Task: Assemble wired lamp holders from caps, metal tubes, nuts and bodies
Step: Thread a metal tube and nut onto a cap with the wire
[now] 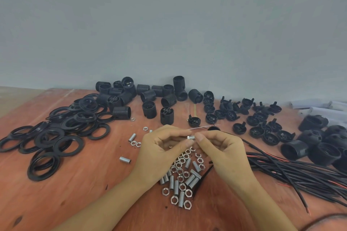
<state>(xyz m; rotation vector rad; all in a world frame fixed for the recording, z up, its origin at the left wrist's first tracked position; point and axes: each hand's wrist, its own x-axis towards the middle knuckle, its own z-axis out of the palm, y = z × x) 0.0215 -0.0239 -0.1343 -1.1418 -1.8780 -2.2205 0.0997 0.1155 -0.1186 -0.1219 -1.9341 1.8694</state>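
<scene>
My left hand (161,146) and my right hand (223,148) meet above the table's middle. Between their fingertips they pinch a short threaded metal tube (191,137). A black cap (214,128) sits just behind my right hand, with a thin wire running past it. Under my hands lies a pile of metal tubes and hex nuts (183,180). Threaded black bodies (150,97) are heaped at the back. Loose caps (249,116) spread over the back right.
A heap of black rings (56,133) covers the left side of the red-brown table (78,184). A bundle of black and red wires (300,172) lies at the right. Larger black holders (323,142) stand far right. A grey wall is behind.
</scene>
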